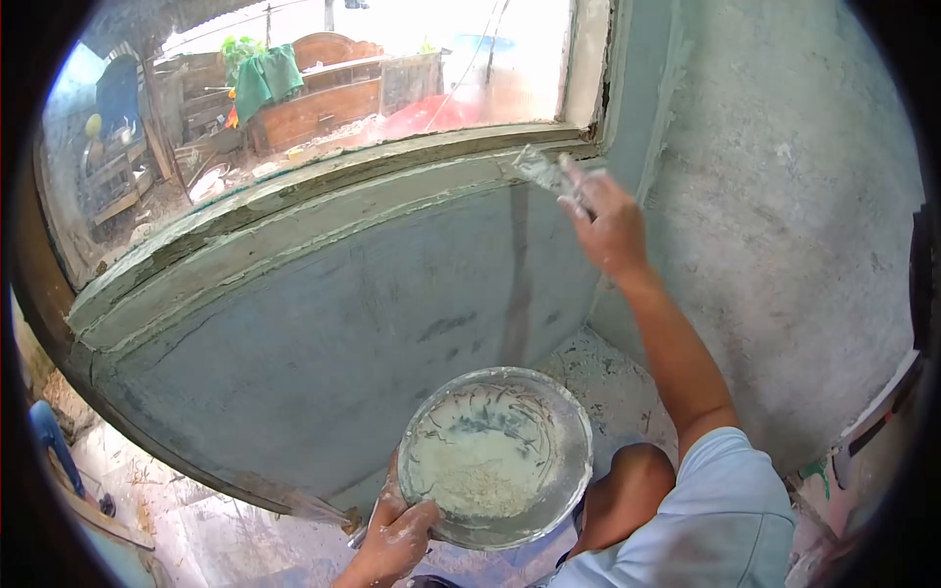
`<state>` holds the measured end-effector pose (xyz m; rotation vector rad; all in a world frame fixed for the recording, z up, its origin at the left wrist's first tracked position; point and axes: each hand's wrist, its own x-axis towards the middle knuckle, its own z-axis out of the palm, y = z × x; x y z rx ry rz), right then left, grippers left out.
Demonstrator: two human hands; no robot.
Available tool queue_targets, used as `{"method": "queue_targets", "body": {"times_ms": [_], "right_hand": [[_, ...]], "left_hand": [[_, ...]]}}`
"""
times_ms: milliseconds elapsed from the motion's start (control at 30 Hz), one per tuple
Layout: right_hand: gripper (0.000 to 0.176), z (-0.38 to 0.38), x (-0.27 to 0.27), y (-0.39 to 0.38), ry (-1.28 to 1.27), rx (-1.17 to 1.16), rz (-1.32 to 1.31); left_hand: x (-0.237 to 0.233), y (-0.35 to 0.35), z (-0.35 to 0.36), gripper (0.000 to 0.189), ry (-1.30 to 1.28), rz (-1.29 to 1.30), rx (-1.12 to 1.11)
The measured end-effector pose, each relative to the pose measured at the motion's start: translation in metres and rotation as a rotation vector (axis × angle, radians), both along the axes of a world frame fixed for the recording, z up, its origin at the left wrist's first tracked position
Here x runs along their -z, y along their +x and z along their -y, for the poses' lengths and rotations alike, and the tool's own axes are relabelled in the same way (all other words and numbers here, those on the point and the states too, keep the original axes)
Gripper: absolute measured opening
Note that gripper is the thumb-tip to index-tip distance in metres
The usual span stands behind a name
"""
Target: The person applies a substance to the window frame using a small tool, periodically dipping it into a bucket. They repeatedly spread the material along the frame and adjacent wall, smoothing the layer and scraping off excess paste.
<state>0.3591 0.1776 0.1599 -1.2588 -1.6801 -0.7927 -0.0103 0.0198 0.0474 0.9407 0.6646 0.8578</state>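
My right hand (606, 220) is closed on a putty knife (545, 171) smeared with pale paste. Its blade is at the window ledge (490, 169), near the right corner of the frame; whether it touches is hard to tell. Low in the view, my left hand (402, 534) grips the rim of a round metal bowl (564, 500). Cream-coloured paste (480, 461) lies in the bowl, with darker streaks toward its far side. Beside the left hand a thin handle shows, partly hidden by the fingers.
A grey plastered wall (392, 323) runs below the window, and a rough wall (784, 196) stands at the right. Through the glass, a green cloth (265, 78) hangs by wooden furniture (319, 108). The floor (206, 490) is spotted with white.
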Motion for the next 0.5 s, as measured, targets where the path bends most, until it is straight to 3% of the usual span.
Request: {"method": "queue_targets", "body": {"times_ms": [100, 167, 500], "right_hand": [[0.045, -0.011, -0.015, 0.026, 0.055, -0.021, 0.054], [0.046, -0.014, -0.023, 0.028, 0.071, -0.071, 0.292], [0.044, -0.017, -0.035, 0.005, 0.095, 0.071, 0.465]], "left_hand": [[0.002, -0.001, 0.004, 0.092, -0.017, 0.002, 0.009], [0.003, -0.003, 0.003, 0.092, -0.017, 0.008, 0.014], [-0.002, -0.002, 0.009, 0.092, -0.019, -0.02, 0.032]]}}
